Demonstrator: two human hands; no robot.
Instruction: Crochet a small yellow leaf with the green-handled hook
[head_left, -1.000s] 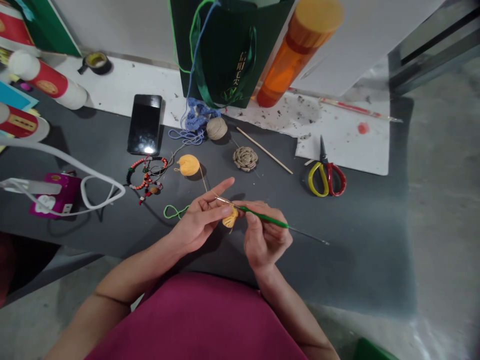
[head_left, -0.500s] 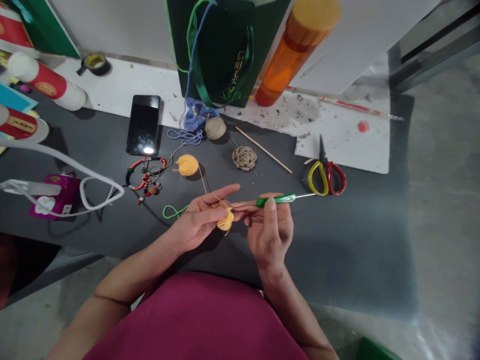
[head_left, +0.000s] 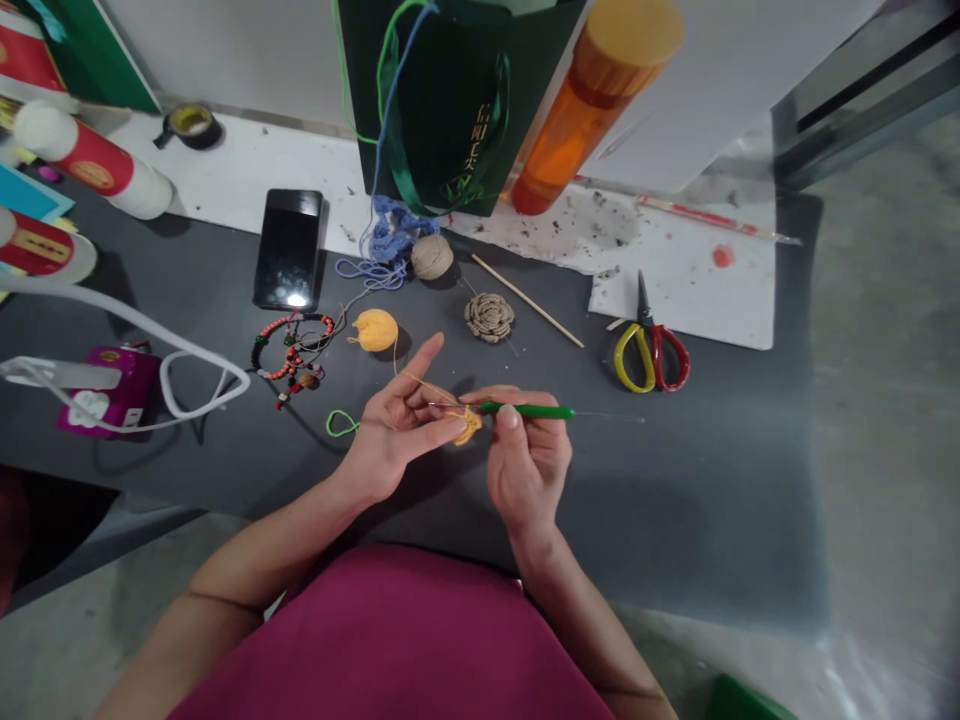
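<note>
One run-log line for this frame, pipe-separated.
left hand: pinching yellow crochet piece | right hand: holding green-handled hook | yellow yarn ball: on table beyond left hand | scissors: right of right hand

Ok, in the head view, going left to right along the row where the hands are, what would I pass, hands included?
Purple box, beaded bracelets, left hand, yellow crocheted piece, right hand, red-and-yellow-handled scissors.

A dark gray tabletop (head_left: 712, 540) stands against a pale partition (head_left: 247, 55); gray concrete floor (head_left: 892, 420) shows at right, faintly shiny.
</note>
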